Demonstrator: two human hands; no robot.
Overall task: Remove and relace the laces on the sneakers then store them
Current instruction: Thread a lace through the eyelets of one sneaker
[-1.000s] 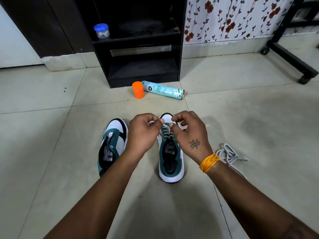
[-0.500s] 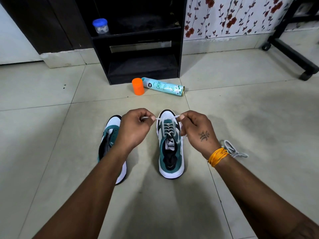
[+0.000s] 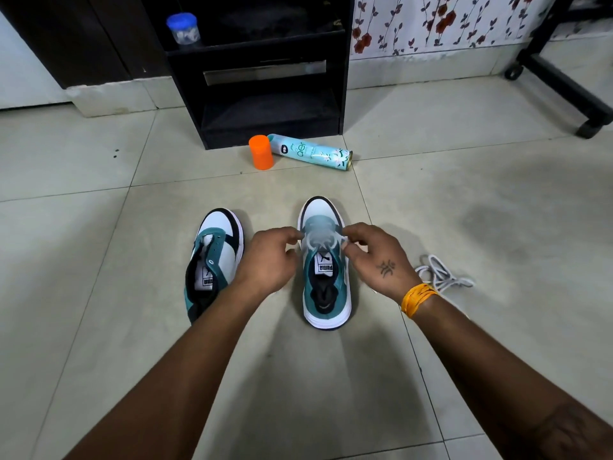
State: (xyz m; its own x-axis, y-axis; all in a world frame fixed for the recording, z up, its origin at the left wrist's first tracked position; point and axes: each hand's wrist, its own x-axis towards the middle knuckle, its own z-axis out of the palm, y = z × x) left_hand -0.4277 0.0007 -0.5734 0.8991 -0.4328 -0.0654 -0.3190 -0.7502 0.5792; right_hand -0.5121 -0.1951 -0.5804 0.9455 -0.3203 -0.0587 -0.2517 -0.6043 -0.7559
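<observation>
Right sneaker (image 3: pixel 326 277): teal/white w/ black trim, upright on tiled floor (image 3: pixel 464 227), toe pointing away, approx centre of view. White lace (image 3: pixel 320 240) threaded across front eyelets; blurred, exact pattern n/a.
Left hand (image 3: pixel 270 257): at left side of the laced section, fingers curled, tips pinching toward lace; blur means firm hold can't be confirmed.
Right hand (image 3: pixel 374 257): at right side of same section, fingers curled inward at lace; hold likewise can't be told. Orange thread band (image 3: pixel 416 298) on wrist, small tattoo on back of hand.
Left sneaker (image 3: pixel 215 260): same colours, just beside the left forearm, well apart from right sneaker; eyelets bare, tongue showing, heel partly hidden by arm.
Loose lace (image 3: pixel 441 273): white/grey, bundled on floor just right of right wrist.
Further out: spray can (image 3: pixel 311 154), pale teal, lying on its side; orange cap (image 3: pixel 261 156) standing beside its nozzle end. Both in front of black shelf unit (image 3: pixel 265 78). Blue-lidded jar (image 3: pixel 183 28) on upper shelf. Floral wallpaper (image 3: pixel 447 21) behind, right. Black wheeled frame (image 3: pixel 564 81) at far right.
</observation>
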